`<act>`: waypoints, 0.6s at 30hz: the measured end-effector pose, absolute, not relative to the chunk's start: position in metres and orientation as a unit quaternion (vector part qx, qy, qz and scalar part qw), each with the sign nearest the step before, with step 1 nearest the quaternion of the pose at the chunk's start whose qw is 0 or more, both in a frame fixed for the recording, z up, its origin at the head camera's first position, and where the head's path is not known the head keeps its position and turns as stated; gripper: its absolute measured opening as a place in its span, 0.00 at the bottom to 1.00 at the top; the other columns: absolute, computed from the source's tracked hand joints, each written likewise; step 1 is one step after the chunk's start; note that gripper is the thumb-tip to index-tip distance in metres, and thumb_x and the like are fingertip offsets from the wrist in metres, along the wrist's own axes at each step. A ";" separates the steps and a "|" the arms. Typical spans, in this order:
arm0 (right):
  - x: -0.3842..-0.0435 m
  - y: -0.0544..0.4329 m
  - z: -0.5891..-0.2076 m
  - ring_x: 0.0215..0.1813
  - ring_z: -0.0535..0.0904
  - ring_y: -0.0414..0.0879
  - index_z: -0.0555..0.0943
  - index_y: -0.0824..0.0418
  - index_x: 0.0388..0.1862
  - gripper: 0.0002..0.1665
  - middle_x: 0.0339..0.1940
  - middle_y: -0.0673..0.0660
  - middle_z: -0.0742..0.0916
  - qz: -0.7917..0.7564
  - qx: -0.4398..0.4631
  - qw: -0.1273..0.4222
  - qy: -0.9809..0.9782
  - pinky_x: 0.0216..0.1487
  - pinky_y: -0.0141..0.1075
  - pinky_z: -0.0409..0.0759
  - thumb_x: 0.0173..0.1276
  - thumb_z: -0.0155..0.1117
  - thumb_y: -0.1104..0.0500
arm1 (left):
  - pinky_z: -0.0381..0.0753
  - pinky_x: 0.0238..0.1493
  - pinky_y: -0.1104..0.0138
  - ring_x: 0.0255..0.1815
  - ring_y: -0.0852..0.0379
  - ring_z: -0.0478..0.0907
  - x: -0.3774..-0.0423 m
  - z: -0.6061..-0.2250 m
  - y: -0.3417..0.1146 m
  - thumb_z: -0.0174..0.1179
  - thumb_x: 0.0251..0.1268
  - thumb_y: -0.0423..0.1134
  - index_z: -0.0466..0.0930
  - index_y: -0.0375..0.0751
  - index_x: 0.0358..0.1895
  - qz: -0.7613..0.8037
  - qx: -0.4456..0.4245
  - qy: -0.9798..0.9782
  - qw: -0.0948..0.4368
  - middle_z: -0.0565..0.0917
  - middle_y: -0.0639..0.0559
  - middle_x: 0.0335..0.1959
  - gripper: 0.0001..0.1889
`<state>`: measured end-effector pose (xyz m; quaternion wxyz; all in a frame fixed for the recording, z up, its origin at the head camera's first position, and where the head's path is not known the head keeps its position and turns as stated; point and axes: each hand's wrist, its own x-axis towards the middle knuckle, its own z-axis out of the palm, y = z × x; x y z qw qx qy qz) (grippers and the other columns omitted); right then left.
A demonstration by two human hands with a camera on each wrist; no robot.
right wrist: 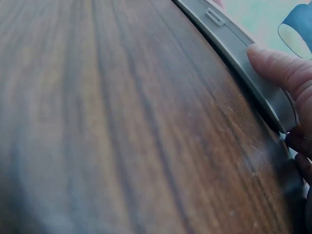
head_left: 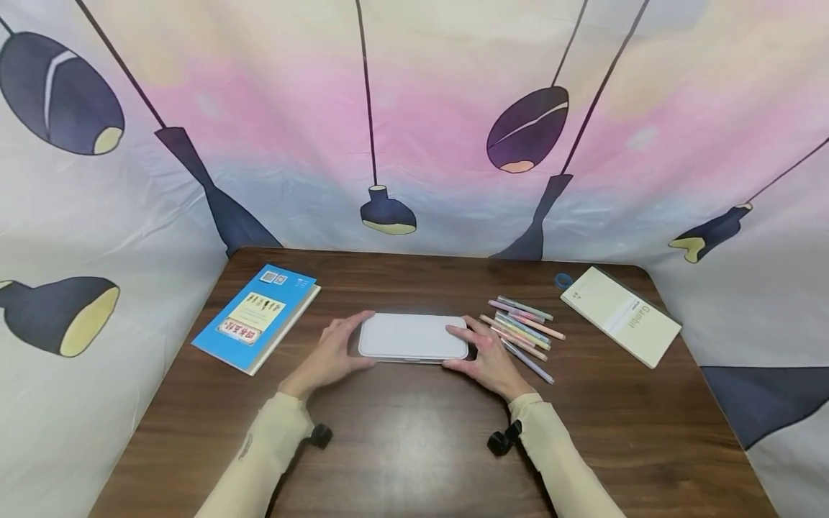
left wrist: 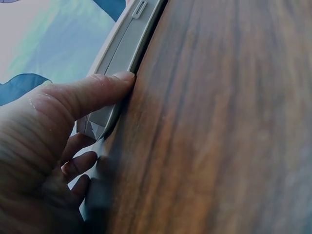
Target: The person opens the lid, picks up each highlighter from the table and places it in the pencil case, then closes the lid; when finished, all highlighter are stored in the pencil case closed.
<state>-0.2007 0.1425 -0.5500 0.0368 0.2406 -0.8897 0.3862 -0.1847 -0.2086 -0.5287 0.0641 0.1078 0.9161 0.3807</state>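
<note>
A flat white pencil case (head_left: 413,336) with rounded corners lies closed on the wooden table, its long side toward me. My left hand (head_left: 333,352) grips its left end, thumb at the front edge and fingers around the far side. In the left wrist view, the thumb presses on the front side of the case (left wrist: 117,61), below a small clasp. My right hand (head_left: 482,352) holds the right end, with fingers reaching onto the lid. The right wrist view has that thumb against the front side of the case (right wrist: 239,58). The inside of the case is hidden.
Several pastel-coloured pens (head_left: 521,327) lie in a loose pile just right of the case. Farther right are a cream notebook (head_left: 622,316) and a small blue ring (head_left: 563,280). A blue book (head_left: 259,316) lies at the left. A printed cloth (head_left: 291,144) hangs behind the table.
</note>
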 end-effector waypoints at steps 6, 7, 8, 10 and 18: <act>-0.201 0.144 -0.553 0.77 0.69 0.71 0.84 0.52 0.69 0.40 0.77 0.72 0.74 0.385 0.242 0.046 -0.889 0.73 0.69 0.66 0.58 0.85 0.45 | 0.69 0.69 0.40 0.66 0.45 0.66 -0.185 -0.525 -0.206 0.81 0.57 0.45 0.64 0.56 0.82 0.381 0.112 0.916 0.059 0.74 0.46 0.74 0.49; -0.201 0.144 -0.553 0.77 0.69 0.71 0.84 0.52 0.69 0.40 0.77 0.72 0.74 0.385 0.242 0.046 -0.889 0.73 0.69 0.66 0.58 0.85 0.45 | 0.69 0.69 0.41 0.65 0.46 0.67 -0.185 -0.525 -0.206 0.82 0.56 0.45 0.64 0.55 0.81 0.380 0.115 0.916 0.056 0.75 0.46 0.73 0.49; -0.201 0.145 -0.553 0.77 0.69 0.71 0.84 0.52 0.70 0.40 0.77 0.72 0.74 0.386 0.242 0.046 -0.889 0.73 0.69 0.65 0.58 0.85 0.45 | 0.69 0.69 0.41 0.64 0.46 0.67 -0.186 -0.525 -0.206 0.82 0.56 0.44 0.64 0.55 0.81 0.379 0.117 0.916 0.053 0.75 0.46 0.73 0.49; -0.201 0.145 -0.553 0.77 0.69 0.72 0.84 0.52 0.69 0.40 0.77 0.73 0.74 0.385 0.243 0.048 -0.889 0.73 0.69 0.65 0.58 0.85 0.46 | 0.68 0.69 0.42 0.64 0.47 0.67 -0.187 -0.527 -0.205 0.82 0.56 0.44 0.64 0.54 0.81 0.377 0.120 0.917 0.050 0.75 0.46 0.73 0.49; -0.200 0.148 -0.552 0.74 0.71 0.74 0.83 0.56 0.70 0.41 0.74 0.77 0.75 0.369 0.276 0.076 -0.884 0.71 0.70 0.67 0.58 0.85 0.49 | 0.68 0.68 0.42 0.64 0.45 0.67 -0.184 -0.524 -0.203 0.81 0.56 0.43 0.64 0.52 0.82 0.376 0.117 0.918 0.050 0.74 0.44 0.74 0.49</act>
